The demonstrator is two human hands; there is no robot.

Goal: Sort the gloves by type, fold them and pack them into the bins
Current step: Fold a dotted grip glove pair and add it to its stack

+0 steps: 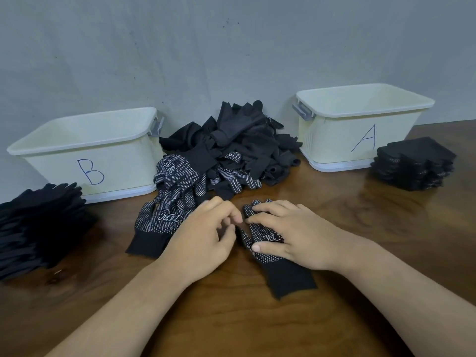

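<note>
A black glove with white dots (270,256) lies flat on the wooden table (231,318), cuff toward me. My right hand (288,233) rests on it with spread fingers pressing its palm and fingers. My left hand (206,233) is beside it, fingertips curled at the glove's left edge; whether it pinches the glove is unclear. Another dotted glove (159,220) lies to the left. A loose heap of black gloves (231,145) sits between cream bin B (85,140) and cream bin A (360,109). Both bins look empty.
A stack of plain black gloves (38,228) stands at the left, in front of bin B. A stack of folded dotted gloves (414,163) stands at the right, beside bin A. A grey wall rises behind the bins.
</note>
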